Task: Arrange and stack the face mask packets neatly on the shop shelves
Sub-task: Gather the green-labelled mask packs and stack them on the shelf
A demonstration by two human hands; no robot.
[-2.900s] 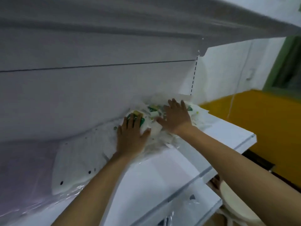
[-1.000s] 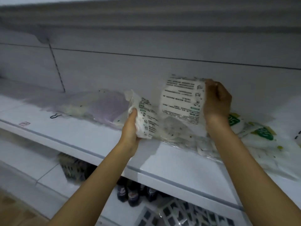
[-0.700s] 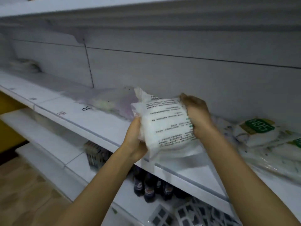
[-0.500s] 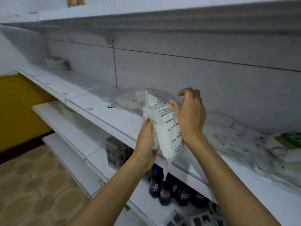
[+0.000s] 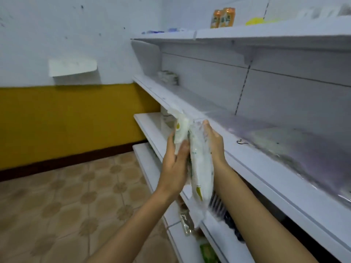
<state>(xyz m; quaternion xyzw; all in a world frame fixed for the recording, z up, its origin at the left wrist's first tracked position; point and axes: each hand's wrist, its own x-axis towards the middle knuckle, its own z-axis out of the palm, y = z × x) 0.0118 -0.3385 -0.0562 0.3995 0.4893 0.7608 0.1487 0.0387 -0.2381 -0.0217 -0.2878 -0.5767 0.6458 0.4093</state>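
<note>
Two white face mask packets [image 5: 200, 164] stand on edge between my palms, in front of the middle shelf's [image 5: 269, 168] front lip. My left hand [image 5: 174, 164] presses them from the left, thumb over the smaller packet [image 5: 180, 131]. My right hand [image 5: 213, 143] holds them flat from the right. More clear-wrapped packets [image 5: 303, 147] lie blurred on the shelf to the right. A small stack of packets [image 5: 168, 77] sits at the shelf's far left end.
The top shelf [image 5: 247, 33] carries two orange cans [image 5: 222, 17] and a yellow item [image 5: 256, 20]. Lower shelves [image 5: 150, 128] hold dark bottles [image 5: 230, 223] and packaged goods [image 5: 187, 221]. A white wall bracket [image 5: 73, 68] hangs on the left wall above a yellow band. Tiled floor lies lower left.
I lifted packets off the shelf pile, pressed them together between both hands, and turned left along the shelf. The packets now stand edge-on, off the shelf.
</note>
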